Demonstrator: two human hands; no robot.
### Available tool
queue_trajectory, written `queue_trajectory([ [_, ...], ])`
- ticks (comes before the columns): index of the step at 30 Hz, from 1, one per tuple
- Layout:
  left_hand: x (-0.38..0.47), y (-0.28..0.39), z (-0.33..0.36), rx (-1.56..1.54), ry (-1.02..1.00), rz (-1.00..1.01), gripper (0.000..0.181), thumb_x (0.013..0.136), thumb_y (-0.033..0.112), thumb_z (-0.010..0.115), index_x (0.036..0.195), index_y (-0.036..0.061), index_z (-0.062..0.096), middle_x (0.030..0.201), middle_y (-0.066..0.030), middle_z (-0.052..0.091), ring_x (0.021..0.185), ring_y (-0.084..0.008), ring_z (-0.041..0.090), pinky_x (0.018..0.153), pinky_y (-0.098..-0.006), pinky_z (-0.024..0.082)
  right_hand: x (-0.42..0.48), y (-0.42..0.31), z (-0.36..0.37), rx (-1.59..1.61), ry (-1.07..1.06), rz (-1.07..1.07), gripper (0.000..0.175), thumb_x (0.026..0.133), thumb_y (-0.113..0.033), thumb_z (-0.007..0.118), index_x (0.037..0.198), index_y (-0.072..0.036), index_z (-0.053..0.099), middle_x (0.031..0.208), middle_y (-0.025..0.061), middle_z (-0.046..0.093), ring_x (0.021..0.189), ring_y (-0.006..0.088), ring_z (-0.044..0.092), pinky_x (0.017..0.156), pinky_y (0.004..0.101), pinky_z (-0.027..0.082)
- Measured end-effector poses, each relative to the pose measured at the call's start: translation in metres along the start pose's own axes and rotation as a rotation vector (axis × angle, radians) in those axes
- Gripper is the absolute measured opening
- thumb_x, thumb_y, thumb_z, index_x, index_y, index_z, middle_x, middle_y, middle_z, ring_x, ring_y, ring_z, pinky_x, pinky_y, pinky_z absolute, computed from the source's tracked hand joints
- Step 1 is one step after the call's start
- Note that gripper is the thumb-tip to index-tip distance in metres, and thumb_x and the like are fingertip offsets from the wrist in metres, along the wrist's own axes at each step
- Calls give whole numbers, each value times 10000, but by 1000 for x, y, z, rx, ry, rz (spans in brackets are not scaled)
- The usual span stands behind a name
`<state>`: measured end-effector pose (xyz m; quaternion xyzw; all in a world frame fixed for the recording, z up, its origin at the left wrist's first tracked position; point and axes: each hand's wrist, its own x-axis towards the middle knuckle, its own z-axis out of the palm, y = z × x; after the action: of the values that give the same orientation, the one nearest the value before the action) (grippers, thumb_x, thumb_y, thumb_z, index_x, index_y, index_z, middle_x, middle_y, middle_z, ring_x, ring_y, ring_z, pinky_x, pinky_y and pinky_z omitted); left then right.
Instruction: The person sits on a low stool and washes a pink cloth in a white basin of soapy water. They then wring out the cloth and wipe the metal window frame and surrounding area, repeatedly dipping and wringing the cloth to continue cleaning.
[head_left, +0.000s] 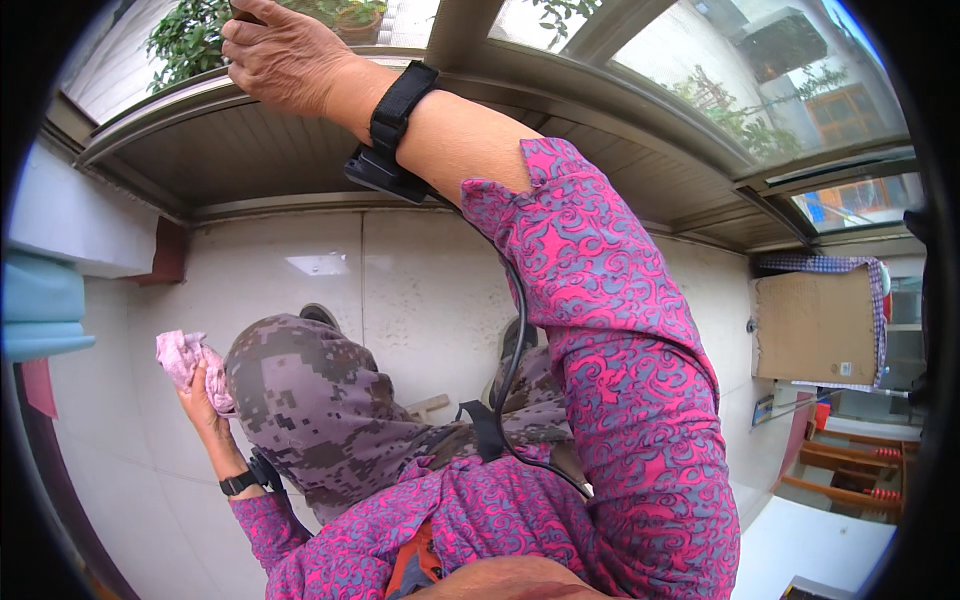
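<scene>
My left hand (201, 405) is low at the left, beside my bent knee in camouflage trousers (307, 405), and holds a crumpled pink cloth (180, 356). At the upper left my right hand (289, 60) is raised to the metal-framed window (217, 86), its fingers curled around a small dark object (244, 13) at the picture's edge. What that object is cannot be told. Each wrist wears a black strap with a small device; a black cable (517, 352) runs down from the right one, along the patterned pink sleeve.
A panelled metal lower wall (277, 161) stands in front of me. A light blue plastic item (45, 307) is at the far left below a white ledge (82, 210). At the right are a cardboard box (814, 326) and a wooden rack (847, 469). Pale tiles (420, 300) form the floor.
</scene>
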<state>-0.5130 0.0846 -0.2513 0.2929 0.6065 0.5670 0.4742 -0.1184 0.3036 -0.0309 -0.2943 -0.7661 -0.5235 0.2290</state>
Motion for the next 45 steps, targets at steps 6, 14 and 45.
queue_trajectory([
  [6,14,-6,-10,71,-97,4,421,898,65,684,1288,-11,546,1129,-113,647,944,-201,662,801,-312,556,-16,14,-12,-28,-62,-55,136,751,-220,571,696,-204,694,827,-89,622,1079,129,539,1175,400,237],
  [14,11,-4,-7,148,-63,138,365,938,178,647,1231,-37,613,1095,-75,669,948,-176,642,844,-286,507,-24,19,-16,-22,-103,-60,132,765,-225,570,701,-228,685,834,-106,596,1091,110,528,1190,418,202],
  [45,12,131,120,572,-355,546,581,796,160,735,1296,38,465,1138,-122,615,1041,-185,598,905,-319,477,-130,-11,-142,851,-466,304,410,755,-22,664,1160,-58,618,1308,163,537,1186,339,549,990,432,460],
])
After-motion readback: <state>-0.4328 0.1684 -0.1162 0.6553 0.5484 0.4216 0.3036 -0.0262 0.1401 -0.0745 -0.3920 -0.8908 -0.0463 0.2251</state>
